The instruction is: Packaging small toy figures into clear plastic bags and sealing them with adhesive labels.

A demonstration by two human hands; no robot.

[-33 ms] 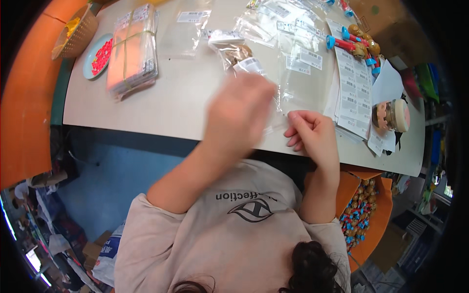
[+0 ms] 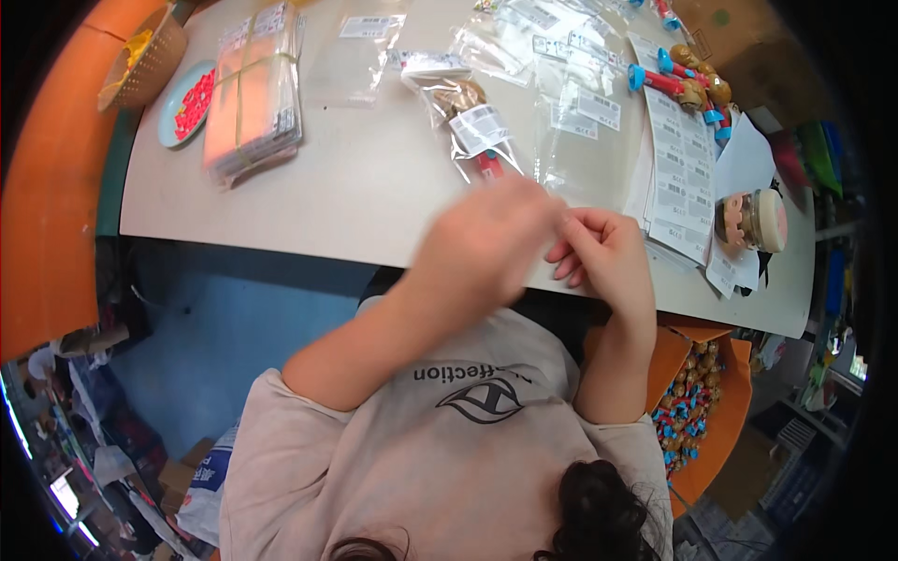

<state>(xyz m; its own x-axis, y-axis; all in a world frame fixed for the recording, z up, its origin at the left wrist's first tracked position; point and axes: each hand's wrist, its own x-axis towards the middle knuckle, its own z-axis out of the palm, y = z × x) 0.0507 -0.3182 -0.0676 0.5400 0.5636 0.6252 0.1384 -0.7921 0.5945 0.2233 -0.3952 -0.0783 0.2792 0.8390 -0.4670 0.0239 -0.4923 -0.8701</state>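
My left hand [image 2: 486, 245] is blurred with motion at the near edge of the pale table [image 2: 355, 192]. Just right of it, my right hand [image 2: 610, 257] has its fingers curled, and its fingertips meet the left hand. I cannot tell whether anything is pinched between them. Just beyond the hands lies a clear bag [image 2: 472, 131] with a white label and a small toy inside. Flat, empty clear bags [image 2: 572, 107] lie to its right.
Sheets of white labels [image 2: 678, 159] lie at the right beside several blue-and-red toys [image 2: 687, 79] and a small jar [image 2: 753, 220]. A banded bundle of bags [image 2: 253, 89], a blue plate [image 2: 187, 103] and a wicker basket [image 2: 145, 61] are at the left. An orange box of toys [image 2: 697, 411] sits below the table.
My left hand has shifted slightly toward the table's near edge and closer to my right hand. Nothing on the table has moved.
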